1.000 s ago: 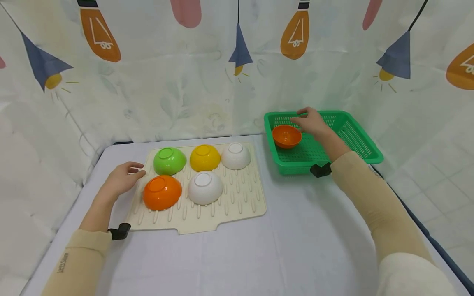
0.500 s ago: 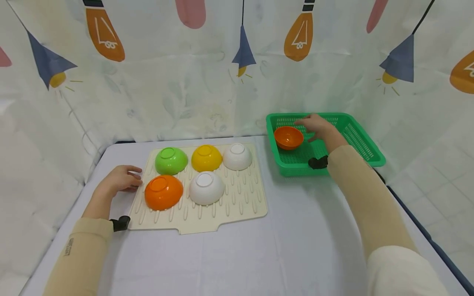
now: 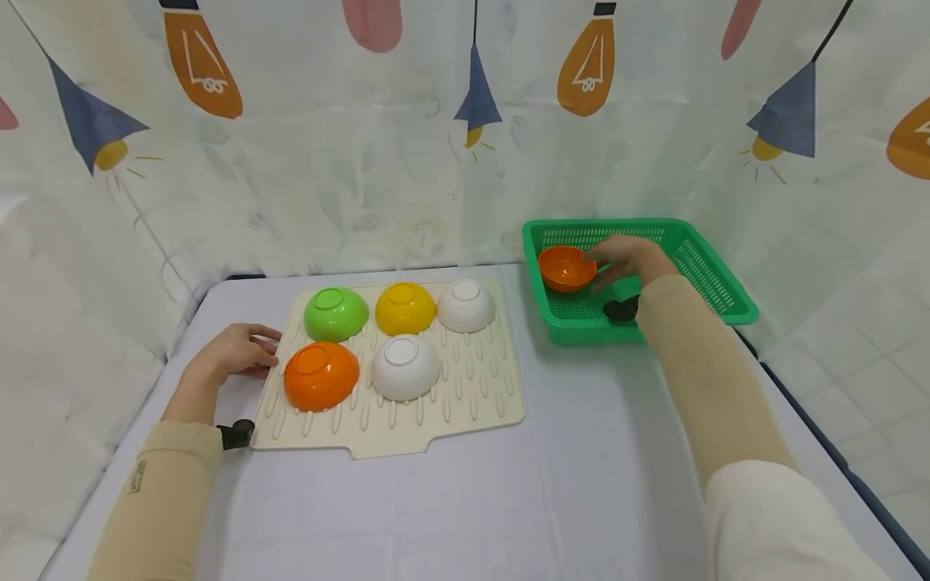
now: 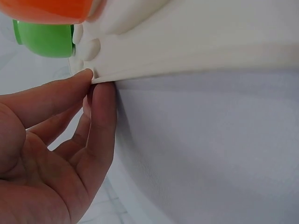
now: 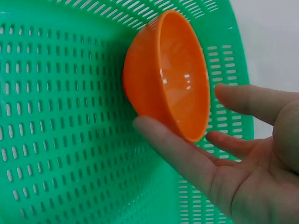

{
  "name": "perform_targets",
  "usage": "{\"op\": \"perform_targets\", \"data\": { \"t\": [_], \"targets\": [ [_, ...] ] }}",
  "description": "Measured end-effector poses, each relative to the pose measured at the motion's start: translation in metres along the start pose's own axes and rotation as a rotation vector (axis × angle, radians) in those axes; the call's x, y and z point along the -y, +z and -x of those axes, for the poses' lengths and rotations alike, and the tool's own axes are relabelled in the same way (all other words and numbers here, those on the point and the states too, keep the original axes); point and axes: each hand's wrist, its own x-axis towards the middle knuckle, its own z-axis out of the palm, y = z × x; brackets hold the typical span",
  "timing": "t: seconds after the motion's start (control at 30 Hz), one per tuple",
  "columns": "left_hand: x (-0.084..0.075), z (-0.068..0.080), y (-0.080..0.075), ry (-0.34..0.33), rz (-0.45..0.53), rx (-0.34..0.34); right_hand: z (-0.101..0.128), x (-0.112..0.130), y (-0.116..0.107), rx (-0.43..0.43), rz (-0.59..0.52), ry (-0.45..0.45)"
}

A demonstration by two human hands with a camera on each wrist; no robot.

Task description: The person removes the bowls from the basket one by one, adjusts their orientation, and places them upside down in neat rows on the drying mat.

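At the left, my left hand [image 3: 236,353] pinches the edge of a cream drying mat [image 3: 465,403]; the left wrist view shows the mat's rim [image 4: 140,74] between thumb and finger. On the mat, upside down, sit a green bowl [image 3: 336,315], a yellow bowl [image 3: 405,309], a larger orange bowl [image 3: 321,377] and two white bowls [image 3: 466,307]. My right hand [image 3: 630,258] is inside a green basket [image 3: 581,332], beside a small orange bowl [image 3: 565,269]. In the right wrist view, spread fingers lie about that bowl [image 5: 145,70], one fingertip at its outer side, the thumb apart from the rim.
The basket stands at the table's back right corner, its walls raised around the small orange bowl. A printed curtain [image 3: 407,177] hangs close behind the table. White cloth [image 3: 472,516] covers the tabletop in front of the mat.
My right hand has lowered into the basket and come up to the small orange bowl. My left hand has moved down slightly and taken hold of the mat's edge. The bowls stay put.
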Motion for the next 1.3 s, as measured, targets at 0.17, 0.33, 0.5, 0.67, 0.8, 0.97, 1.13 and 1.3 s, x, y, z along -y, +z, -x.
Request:
{"op": "perform_targets", "data": {
  "t": [0.17, 0.33, 0.5, 0.67, 0.8, 0.97, 1.13, 1.3],
  "targets": [
    [0.001, -0.002, -0.002, 0.000, 0.009, 0.003, -0.006, -0.002, -0.002, -0.004, 0.015, 0.008],
    [0.003, -0.004, -0.003, -0.006, 0.017, 0.008, -0.012, -0.003, -0.004, -0.021, 0.008, 0.017],
    [0.006, -0.006, -0.003, -0.010, 0.020, 0.006, -0.013, -0.002, -0.002, -0.068, 0.022, 0.005],
    [0.006, -0.007, -0.003, -0.011, 0.022, 0.007, -0.009, 0.000, 0.002, -0.124, 0.028, -0.007],
    [0.005, -0.007, -0.001, -0.011, 0.015, 0.005, -0.008, 0.000, 0.001, -0.167, 0.030, -0.003],
    [0.003, -0.005, 0.000, -0.025, 0.012, 0.003, -0.001, -0.002, -0.004, -0.201, 0.023, -0.017],
    [0.001, -0.004, 0.001, -0.036, 0.020, 0.005, 0.008, -0.003, -0.012, -0.211, 0.023, -0.046],
    [0.001, -0.004, 0.001, -0.027, 0.012, 0.007, 0.015, -0.005, -0.021, -0.214, -0.001, -0.089]
  ]
}}
